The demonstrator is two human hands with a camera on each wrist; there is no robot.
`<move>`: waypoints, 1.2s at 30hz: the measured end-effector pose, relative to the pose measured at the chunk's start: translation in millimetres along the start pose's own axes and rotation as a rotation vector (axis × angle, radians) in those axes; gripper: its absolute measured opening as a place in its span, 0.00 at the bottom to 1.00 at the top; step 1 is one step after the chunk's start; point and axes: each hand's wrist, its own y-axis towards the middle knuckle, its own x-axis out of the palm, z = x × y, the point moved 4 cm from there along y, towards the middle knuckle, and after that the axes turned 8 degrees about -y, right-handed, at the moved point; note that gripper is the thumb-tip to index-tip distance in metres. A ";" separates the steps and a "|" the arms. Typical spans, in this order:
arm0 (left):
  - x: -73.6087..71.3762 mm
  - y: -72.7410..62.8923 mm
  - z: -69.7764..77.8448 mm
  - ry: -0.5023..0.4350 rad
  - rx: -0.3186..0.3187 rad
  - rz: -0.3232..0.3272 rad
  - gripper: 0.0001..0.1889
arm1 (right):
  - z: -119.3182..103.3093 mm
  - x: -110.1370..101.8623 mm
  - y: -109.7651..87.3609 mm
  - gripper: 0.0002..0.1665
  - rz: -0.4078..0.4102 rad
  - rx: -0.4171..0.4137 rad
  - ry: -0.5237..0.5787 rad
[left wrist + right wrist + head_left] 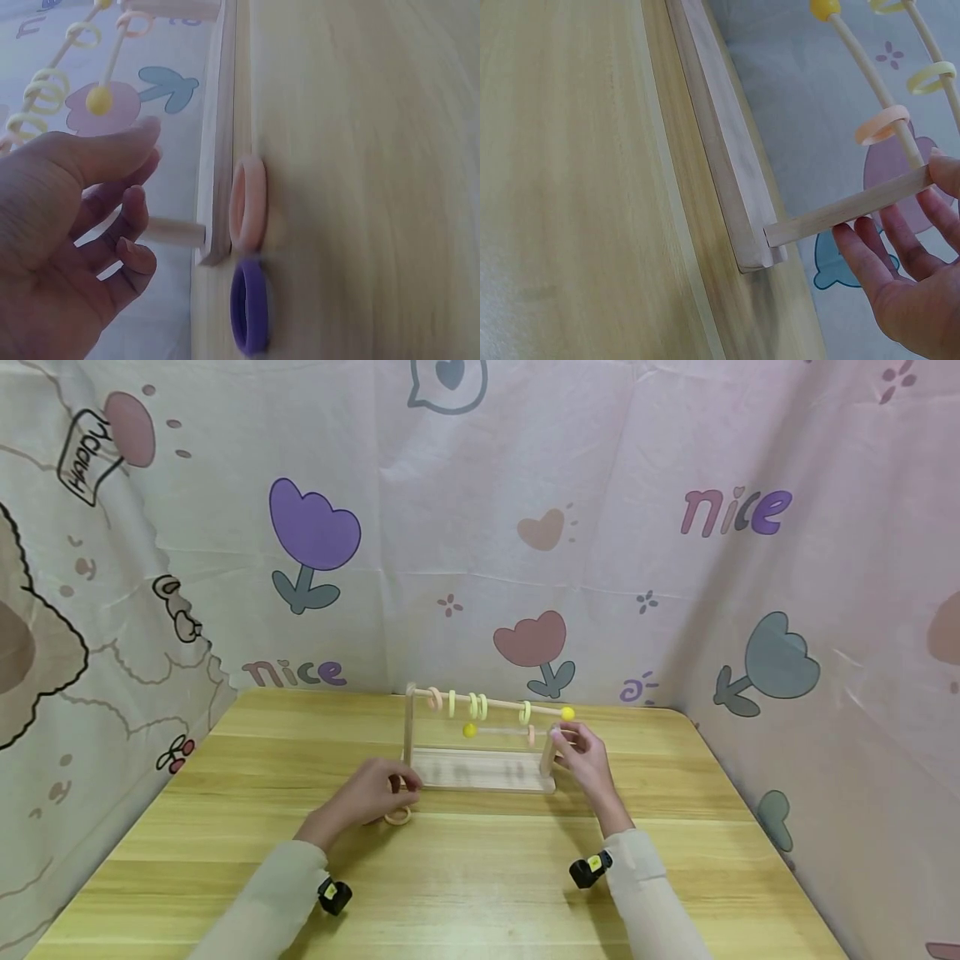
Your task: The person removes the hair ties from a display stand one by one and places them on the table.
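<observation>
A wooden rack has a flat base, a tall left post and a shorter right post. My right hand grips the right post near its top, thumb on one side and fingers on the other. My left hand hovers by the base's front left corner, fingers loosely bent with nothing between them. Below it on the table lie a peach ring and a purple ring, the purple one hidden in the head view. Several rings hang on the upper rod; one peach ring hangs on the lower rod.
Yellow balls cap the upper rod's right end and the lower rod's left end, such as the yellow ball. The rack stands toward the back of a wooden table. A printed cloth hangs behind and at both sides.
</observation>
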 end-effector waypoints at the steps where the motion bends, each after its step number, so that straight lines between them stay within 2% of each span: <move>1: 1.5 1.9 1.4 -0.001 0.003 0.000 0.05 | -0.1 0.1 0.1 0.25 -0.001 0.000 0.003; 9: 10.3 16.4 11.9 -0.049 0.038 0.015 0.07 | -1.2 -0.1 1.7 0.23 0.008 -0.004 0.011; 18: 22.1 32.1 20.0 -0.041 0.135 0.029 0.08 | -1.8 -0.2 0.9 0.24 0.007 0.010 -0.002; 22: 31.2 39.3 25.4 -0.047 0.147 0.029 0.09 | -1.2 0.6 -0.6 0.24 0.007 0.009 0.000; 26: 37.1 48.2 34.9 -0.050 0.115 0.032 0.10 | -2.4 0.8 0.0 0.24 0.014 0.000 0.009; 30: 42.9 57.8 42.6 -0.071 0.128 0.038 0.12 | -2.3 0.7 0.7 0.25 0.006 0.005 0.017; 36: 57.0 71.7 42.8 -0.136 0.120 0.053 0.14 | 0.0 1.3 -1.5 0.25 0.007 0.009 0.015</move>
